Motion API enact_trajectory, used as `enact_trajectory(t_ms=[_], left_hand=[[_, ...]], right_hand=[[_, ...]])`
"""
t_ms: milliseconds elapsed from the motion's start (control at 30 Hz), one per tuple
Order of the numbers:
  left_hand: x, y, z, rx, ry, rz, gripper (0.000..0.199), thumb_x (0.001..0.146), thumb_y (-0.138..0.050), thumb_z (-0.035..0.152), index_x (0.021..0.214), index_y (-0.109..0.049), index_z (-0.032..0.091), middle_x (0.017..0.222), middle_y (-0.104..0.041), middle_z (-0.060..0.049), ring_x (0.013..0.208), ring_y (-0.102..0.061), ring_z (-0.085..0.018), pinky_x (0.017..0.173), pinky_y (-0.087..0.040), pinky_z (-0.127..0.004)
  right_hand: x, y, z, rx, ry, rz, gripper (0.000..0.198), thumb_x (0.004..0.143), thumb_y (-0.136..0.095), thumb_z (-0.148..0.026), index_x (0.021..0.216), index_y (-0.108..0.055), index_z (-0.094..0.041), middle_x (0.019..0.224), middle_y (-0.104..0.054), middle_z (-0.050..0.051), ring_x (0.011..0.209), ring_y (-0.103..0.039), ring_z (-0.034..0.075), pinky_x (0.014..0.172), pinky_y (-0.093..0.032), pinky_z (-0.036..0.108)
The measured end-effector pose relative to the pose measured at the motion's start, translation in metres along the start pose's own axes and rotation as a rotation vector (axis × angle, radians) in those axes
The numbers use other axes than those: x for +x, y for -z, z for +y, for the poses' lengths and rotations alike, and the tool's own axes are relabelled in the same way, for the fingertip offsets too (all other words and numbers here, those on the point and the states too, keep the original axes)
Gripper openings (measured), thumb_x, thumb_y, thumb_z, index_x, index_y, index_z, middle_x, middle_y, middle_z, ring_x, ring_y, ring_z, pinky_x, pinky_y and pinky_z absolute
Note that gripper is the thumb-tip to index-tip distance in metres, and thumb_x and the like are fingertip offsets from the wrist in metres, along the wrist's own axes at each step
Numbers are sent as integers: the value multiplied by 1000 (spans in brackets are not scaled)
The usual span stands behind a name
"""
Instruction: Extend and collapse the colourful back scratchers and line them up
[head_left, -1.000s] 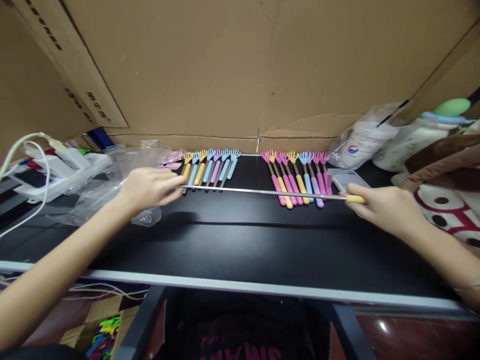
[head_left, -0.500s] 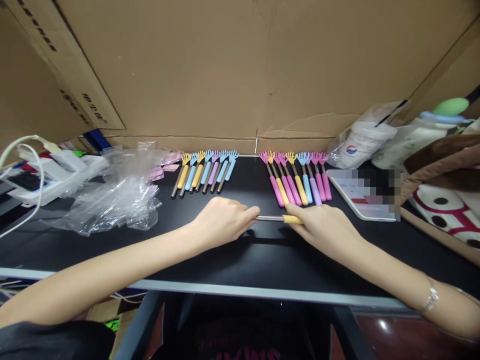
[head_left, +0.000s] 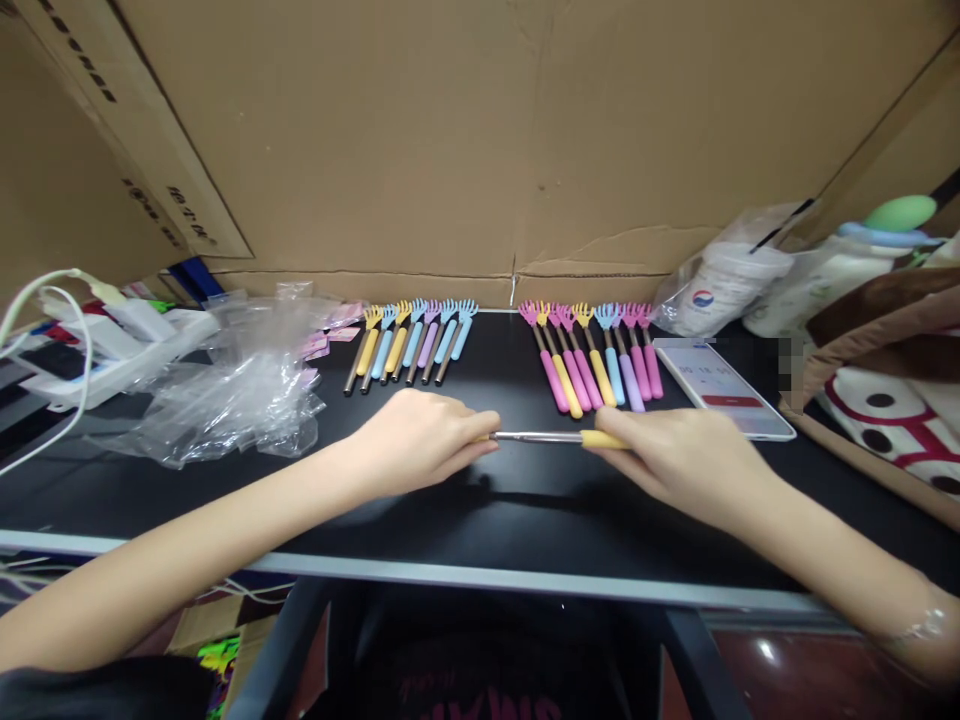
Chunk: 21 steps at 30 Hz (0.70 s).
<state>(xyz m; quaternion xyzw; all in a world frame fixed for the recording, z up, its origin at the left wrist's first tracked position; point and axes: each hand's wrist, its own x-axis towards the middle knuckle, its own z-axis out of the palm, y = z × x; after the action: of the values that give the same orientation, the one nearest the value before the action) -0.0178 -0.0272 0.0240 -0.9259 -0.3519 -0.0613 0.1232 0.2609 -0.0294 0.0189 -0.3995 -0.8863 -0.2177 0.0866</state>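
Both hands grip one telescopic back scratcher (head_left: 538,437), held level above the black desk. My left hand (head_left: 431,440) is closed around its left end, where a bit of yellow shows at the fingers; the claw itself is hidden. My right hand (head_left: 675,455) is wrapped around the yellow handle at the other end. A thin metal shaft spans the gap between them. Behind my left hand lies a row of short back scratchers (head_left: 412,345) in yellow, blue and purple. Beyond my right hand lies a row with pink, yellow, blue and purple handles (head_left: 592,375).
Clear plastic bags (head_left: 240,390) lie heaped on the left beside a white power strip (head_left: 142,350). On the right are a phone (head_left: 724,390), a bagged cup (head_left: 720,285), a bottle (head_left: 847,270) and a fabric bag (head_left: 885,410). A cardboard wall (head_left: 450,150) stands behind.
My hands have moved apart, left hand leftward and right hand rightward. More of the back scratcher's metal shaft now shows between them.
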Motion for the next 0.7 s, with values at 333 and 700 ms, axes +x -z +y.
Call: enact_trajectory(t_ms=[333,700], left_hand=[[-74,5,-109,458,85,67,42,99,-26,39,78,-56,19,73,-62,2,71,-58,-13,56,-30,-22],[-129,3,-147,650,108,220,38,97,-33,35,70,-53,18,65,-56,-1,65,-52,-16,55,-30,-25]], right_hand=[[-55,-26,134,-172,-316,-157,39,75,-31,-53,67,-57,-25,50,-57,3,47,-52,18,45,-20,23],[-96,-30,193,-150,-696,-326,61,61,-31,-60,94,-67,-24,79,-68,10,60,-56,24,50,-31,28]])
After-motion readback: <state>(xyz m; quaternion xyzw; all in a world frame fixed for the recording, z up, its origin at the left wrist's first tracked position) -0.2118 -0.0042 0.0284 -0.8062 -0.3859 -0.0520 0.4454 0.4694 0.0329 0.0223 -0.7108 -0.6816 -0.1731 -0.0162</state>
